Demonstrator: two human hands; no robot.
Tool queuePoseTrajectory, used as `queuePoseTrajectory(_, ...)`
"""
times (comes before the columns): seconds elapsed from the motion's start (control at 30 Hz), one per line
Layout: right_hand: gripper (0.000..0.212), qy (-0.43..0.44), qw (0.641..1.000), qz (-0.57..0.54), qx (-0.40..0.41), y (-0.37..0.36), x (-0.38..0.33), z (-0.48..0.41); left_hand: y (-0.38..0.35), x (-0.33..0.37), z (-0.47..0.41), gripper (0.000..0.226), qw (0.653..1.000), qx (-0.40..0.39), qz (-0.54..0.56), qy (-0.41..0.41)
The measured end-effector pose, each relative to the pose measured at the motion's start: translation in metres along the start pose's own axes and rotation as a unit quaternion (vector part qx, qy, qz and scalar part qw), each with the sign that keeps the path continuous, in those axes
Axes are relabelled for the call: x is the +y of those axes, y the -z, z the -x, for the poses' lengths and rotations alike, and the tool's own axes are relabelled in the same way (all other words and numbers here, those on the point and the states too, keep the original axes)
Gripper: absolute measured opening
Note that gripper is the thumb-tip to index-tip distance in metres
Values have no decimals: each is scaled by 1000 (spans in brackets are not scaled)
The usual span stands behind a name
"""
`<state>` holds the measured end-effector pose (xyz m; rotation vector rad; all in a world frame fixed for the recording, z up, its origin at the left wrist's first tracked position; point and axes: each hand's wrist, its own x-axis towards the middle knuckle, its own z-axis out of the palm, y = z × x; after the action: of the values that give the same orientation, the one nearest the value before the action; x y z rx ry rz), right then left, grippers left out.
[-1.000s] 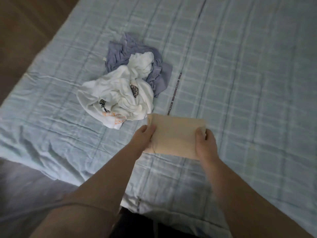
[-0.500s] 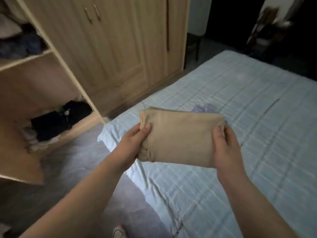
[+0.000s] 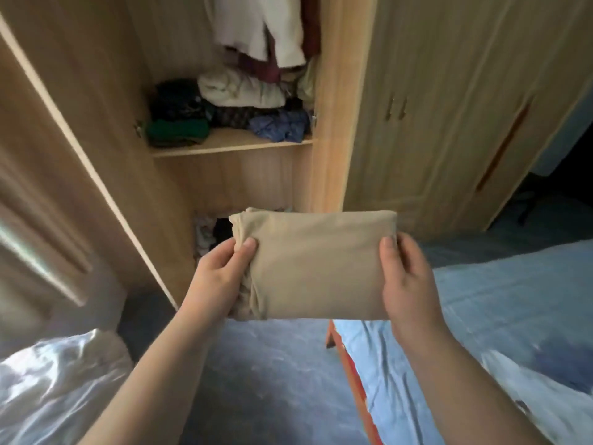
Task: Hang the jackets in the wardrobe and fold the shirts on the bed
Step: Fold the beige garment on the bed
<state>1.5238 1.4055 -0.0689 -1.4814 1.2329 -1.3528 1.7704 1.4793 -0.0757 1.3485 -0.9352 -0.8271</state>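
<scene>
A folded beige shirt [image 3: 317, 264] is held in the air in front of the open wardrobe [image 3: 330, 130]. My left hand [image 3: 221, 277] grips its left end, thumb on top. My right hand [image 3: 407, 277] grips its right end the same way. The wardrobe shelf [image 3: 231, 146] carries stacks of folded dark, green, cream and blue clothes. Light and dark red garments [image 3: 266, 33] hang above them. More clothes lie in the lower compartment behind the shirt. The bed [image 3: 500, 316] with its pale blue cover lies at the lower right.
The open wardrobe door [image 3: 64, 149] stands at the left. Closed wardrobe doors [image 3: 449, 107] fill the right. A white shiny cloth [image 3: 54, 390] lies at the lower left. Grey floor [image 3: 272, 374] runs between me and the wardrobe.
The shirt was lifted off the bed with both hands and carried round to face the open wardrobe. The pile of white and blue shirts on the bed has left the view.
</scene>
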Motion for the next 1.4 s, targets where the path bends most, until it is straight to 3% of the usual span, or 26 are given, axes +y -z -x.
queuePoseTrajectory(0.13,22,7,999,-4,-31,-73,-7,-35,50,-9,-44,47,998,59,10,5)
queuePoseTrajectory(0.33,26,-3,999,-21,-37,-139,19,-105,73,-27,-126,70,997,81,-15,-12)
queuePoseTrajectory(0.53,29,1,997,-37,-64,-208,60,-230,65,-43,-260,63,991,114,-66,-21)
queuePoseTrajectory(0.7,22,15,993,-23,-114,-261,66,-354,50,-40,-380,39,985,157,-72,-9)
queuePoseTrajectory(0.87,17,0,988,-28,-149,-317,71,-450,53,-43,-475,65,978,196,-69,11)
queuePoseTrajectory(1.07,24,-16,980,-15,-196,-388,95,-526,77,-62,-564,53,972,219,-78,28)
queuePoseTrajectory(1.2,19,-36,982,-8,-185,-440,113,-572,97,-77,-632,37,969,218,-98,56)
queuePoseTrajectory(1.4,15,-56,983,8,-174,-540,138,-637,149,-108,-744,51,968,223,-100,64)
